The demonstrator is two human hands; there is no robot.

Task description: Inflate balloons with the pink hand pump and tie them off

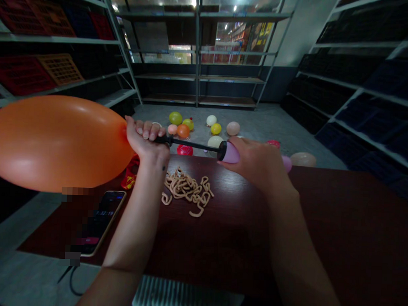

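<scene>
My left hand [144,136] is closed around the neck of a big inflated orange balloon [57,141] and the black nozzle end of a hand pump. The balloon bulges out to the left above the table. My right hand [255,161] grips the pink body of the pump [229,152], whose thin black rod [194,145] stretches between the two hands. Below the hands, a heap of limp beige balloons [187,190] lies on the dark brown table [322,219].
A phone [103,221] with a lit screen lies at the table's left edge, with a red item [130,175] beside it. Several small inflated balloons [183,130] are scattered on the grey floor beyond. Metal shelving racks [197,50] line the left, back and right.
</scene>
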